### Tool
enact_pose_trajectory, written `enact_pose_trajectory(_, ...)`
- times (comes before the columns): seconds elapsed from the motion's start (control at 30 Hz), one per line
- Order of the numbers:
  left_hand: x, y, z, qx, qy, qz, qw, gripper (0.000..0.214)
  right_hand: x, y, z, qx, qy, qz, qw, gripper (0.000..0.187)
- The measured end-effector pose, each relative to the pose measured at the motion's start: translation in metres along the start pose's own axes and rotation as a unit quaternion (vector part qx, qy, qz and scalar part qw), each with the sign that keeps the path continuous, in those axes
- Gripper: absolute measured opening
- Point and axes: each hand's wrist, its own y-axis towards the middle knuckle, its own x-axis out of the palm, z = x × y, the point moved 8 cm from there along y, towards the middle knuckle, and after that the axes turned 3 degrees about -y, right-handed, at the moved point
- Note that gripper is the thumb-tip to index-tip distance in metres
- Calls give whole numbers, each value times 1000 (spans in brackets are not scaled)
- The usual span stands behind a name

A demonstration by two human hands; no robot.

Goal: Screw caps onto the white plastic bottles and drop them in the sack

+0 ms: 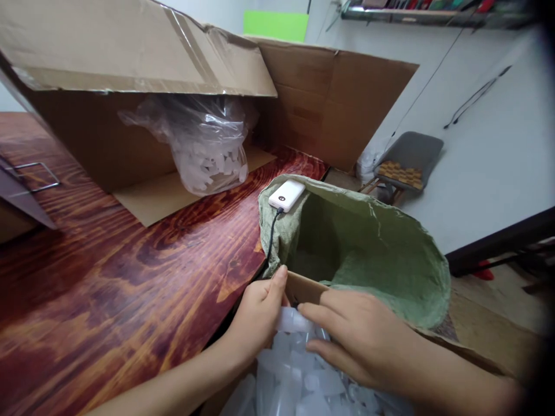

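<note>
Left fingers: grip we cannot tell
Right fingers: we spread them
Translucent white plastic piece: between both

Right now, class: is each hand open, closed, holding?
Left hand: curled beside a whitish piece; grip cannot be told.
Right hand: half-curled beside that piece; grip cannot be told.

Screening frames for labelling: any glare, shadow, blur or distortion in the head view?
Head view: glints on the clear bag, milder sheen on the wooden table; head view: deep shadow inside the green sack; head view: right-hand corners dark, right forearm blurring there; head view: translucent pieces low in contrast, outlines merging; head view: wide-angle stretch towards the edges.
</note>
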Motion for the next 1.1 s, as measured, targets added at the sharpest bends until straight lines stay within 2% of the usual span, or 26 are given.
enact_pose_trajectory(0.07, 4, -2, -3, -14, 8, -23, 1000, 66, 0, 2, -6, 8, 15, 6, 1000, 26)
enact_pose_trajectory(0.13, 5, -5, -2, -5, 24, -24, 999, 66, 4, 2, -3, 68, 90, -10, 994, 21)
enact_pose_trajectory(0.23, 1, -11, 9, 48, 57, 0, 997, 63, 16, -2, 8, 184, 182, -59, 964, 22)
enact_pose_trajectory(0.3, 0, -15, 15, 86, 77, 11, 993, 62, 16, -2, 10, 209, 191, -66, 957, 27)
enact_pose_trajectory(0.4, 3, -15, 18, 112, 104, 0, 988, 64, 2, 4, -3, 140, 236, -83, 958, 32)
enact_pose_trajectory(0.47, 5, -12, 17, 111, 135, -14, 984, 65, -9, 5, -15, 78, 301, -118, 943, 35)
enact_pose_trajectory(0.53, 9, -9, 15, 119, 194, -34, 973, 62, -25, 5, -15, 60, 337, -98, 935, 37)
enact_pose_trajectory(0.6, 18, -10, 11, 143, 282, -77, 945, 52, -40, 2, 11, 137, 314, 3, 940, 34)
enact_pose_trajectory(0.67, 29, -15, 3, 169, 385, -133, 898, 37, -50, -12, 52, 283, 231, 127, 922, 26)
enact_pose_trajectory(0.73, 40, -21, -7, 187, 474, -183, 841, 27, -49, -28, 82, 395, 143, 183, 889, 29)
enact_pose_trajectory(0.77, 44, -24, -11, 193, 508, -203, 814, 27, -46, -31, 89, 414, 119, 185, 883, 31)
enact_pose_trajectory(0.83, 49, -29, -17, 199, 555, -233, 773, 33, -38, -28, 91, 400, 115, 159, 895, 24)
enact_pose_trajectory(0.9, 52, -31, -18, 202, 582, -248, 748, 39, -32, -21, 82, 366, 129, 124, 913, 17)
enact_pose_trajectory(0.97, 52, -32, -18, 203, 596, -256, 734, 41, -28, -13, 67, 326, 146, 80, 931, 17)
enact_pose_trajectory(1.1, 55, -36, -23, 196, 604, -294, 714, 55, -21, -3, 47, 250, 178, 10, 952, 27)
